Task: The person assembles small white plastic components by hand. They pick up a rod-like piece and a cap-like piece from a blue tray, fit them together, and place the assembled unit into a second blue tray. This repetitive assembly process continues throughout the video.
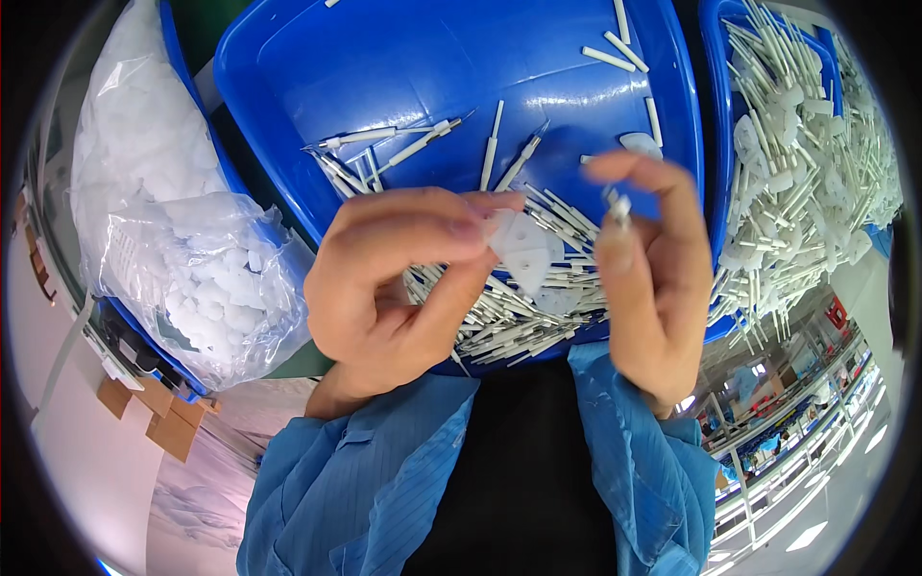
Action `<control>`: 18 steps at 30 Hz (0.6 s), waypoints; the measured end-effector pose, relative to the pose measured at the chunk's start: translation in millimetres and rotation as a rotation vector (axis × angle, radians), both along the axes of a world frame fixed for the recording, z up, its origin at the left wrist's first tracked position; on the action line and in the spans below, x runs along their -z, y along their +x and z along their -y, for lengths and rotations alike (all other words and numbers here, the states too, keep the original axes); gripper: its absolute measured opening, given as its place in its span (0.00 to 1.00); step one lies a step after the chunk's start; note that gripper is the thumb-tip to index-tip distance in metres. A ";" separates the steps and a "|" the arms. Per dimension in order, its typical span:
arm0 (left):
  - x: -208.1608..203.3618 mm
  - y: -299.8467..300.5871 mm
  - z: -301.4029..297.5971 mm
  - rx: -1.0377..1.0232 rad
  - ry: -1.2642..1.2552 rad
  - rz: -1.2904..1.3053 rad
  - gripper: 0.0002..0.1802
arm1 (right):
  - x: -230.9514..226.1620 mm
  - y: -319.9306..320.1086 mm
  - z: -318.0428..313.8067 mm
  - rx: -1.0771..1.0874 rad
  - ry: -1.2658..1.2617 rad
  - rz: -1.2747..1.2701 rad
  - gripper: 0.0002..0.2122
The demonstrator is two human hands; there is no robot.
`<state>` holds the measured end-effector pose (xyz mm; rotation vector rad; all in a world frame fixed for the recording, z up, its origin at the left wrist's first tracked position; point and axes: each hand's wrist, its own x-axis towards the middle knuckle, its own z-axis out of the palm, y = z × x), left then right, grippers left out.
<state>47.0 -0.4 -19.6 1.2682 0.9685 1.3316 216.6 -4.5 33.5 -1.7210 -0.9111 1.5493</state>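
Observation:
Between the thumb and index finger of my left hand [403, 269] is a flat translucent white plastic piece [526, 252] with small holes. My right hand [658, 269], slightly blurred, pinches a small white rod with a metal end [618, 204] between thumb and fingers. The two hands are apart, both above the near part of a blue bin [432, 62]. Beneath them lies a pile of thin white rods with metal tips [519, 331]. A few more rods [418, 142] rest loosely farther back in the bin.
At the left, a clear plastic bag [206, 278] of white plastic pieces lies over a blue container. To the right stands another blue bin [715, 106] heaped with rods and white pieces [783, 182]. Several short white rods [610, 56] lie in the middle bin's far right.

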 end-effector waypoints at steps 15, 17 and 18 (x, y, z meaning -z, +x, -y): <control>-4.7 -7.7 5.2 0.064 -0.286 0.408 0.13 | 10.8 -22.1 21.1 -0.105 0.350 0.086 0.17; -4.5 -9.0 3.5 0.033 -0.282 0.320 0.13 | 9.9 -19.6 22.3 -0.189 0.458 0.137 0.15; -4.5 -9.6 3.0 0.017 -0.280 0.276 0.13 | 8.8 -18.1 23.1 -0.228 0.512 0.161 0.14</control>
